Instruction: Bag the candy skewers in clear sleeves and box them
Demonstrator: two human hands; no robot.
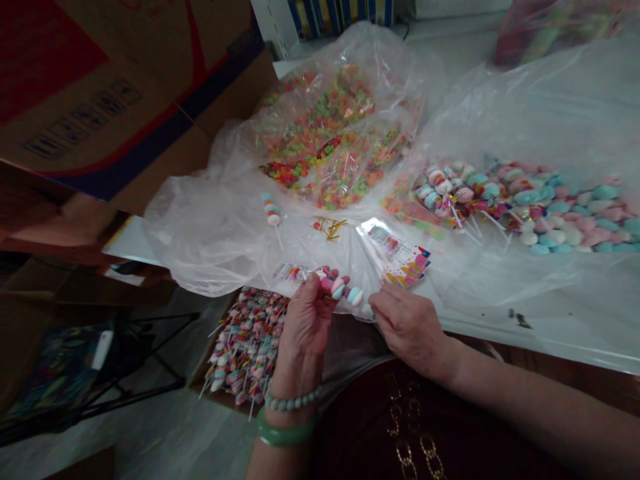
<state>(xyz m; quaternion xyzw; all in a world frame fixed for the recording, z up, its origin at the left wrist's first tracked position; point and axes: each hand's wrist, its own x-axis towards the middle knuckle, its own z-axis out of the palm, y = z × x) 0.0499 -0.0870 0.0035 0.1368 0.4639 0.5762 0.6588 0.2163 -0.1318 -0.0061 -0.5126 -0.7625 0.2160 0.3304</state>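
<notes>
While the left hand (311,312) grasps a candy skewer (355,296) between thumb and fingers, the skewer's pink, white and pale blue pieces stick out to the right of those fingers, over the near edge of the counter (560,333). Just beyond its rightmost piece is the right hand (411,327), whose fingers are curled inward; whether they pinch the skewer's end cannot be told. A clear printed wrapper (289,271) shows immediately left of the left hand's fingertips. Farther off on the counter, to the left, lies a bare skewer (271,209) with its white stick pointing nearer, and to its right are a few gold ties (334,229). Some flat printed packets (393,253) lie fanned beyond the right hand. At the far middle, a clear plastic bag holds red, orange, yellow and green candies (345,170); toward the right, several wrapped skewers (465,190) sit beside loose pink, white and blue candies (600,213). A large cardboard carton (165,100) stands at far left. Below the counter, left of the left forearm, a box (227,400) is heaped with more skewers (245,347), many with sticks showing.
</notes>
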